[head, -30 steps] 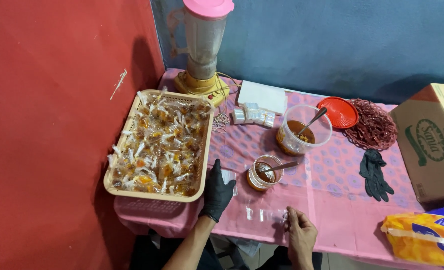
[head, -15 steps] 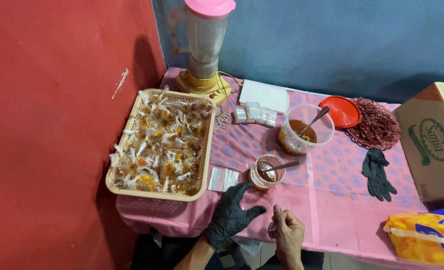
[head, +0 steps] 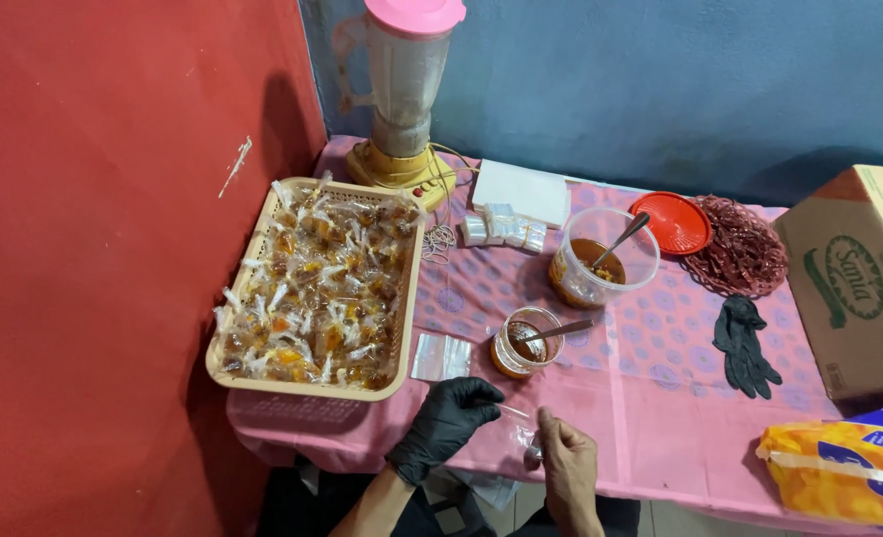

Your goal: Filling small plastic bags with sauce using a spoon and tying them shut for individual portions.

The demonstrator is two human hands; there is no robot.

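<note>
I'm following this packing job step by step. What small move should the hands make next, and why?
Probably open the small clear bag and bring it to the small jar. The gloved left hand and bare right hand pinch it near the table edge, and the jar's spoon is within reach.

Cardboard box (head: 864, 278): right side cut by frame edge. Yellow-orange bag (head: 844, 472): cut at lower right corner. Small clear packet (head: 523, 438) between left hand (head: 448, 423) and right hand (head: 566, 467): contents too small to tell. Both forearms run off the bottom edge. Blender (head: 406, 89) lid clipped at top.
</note>
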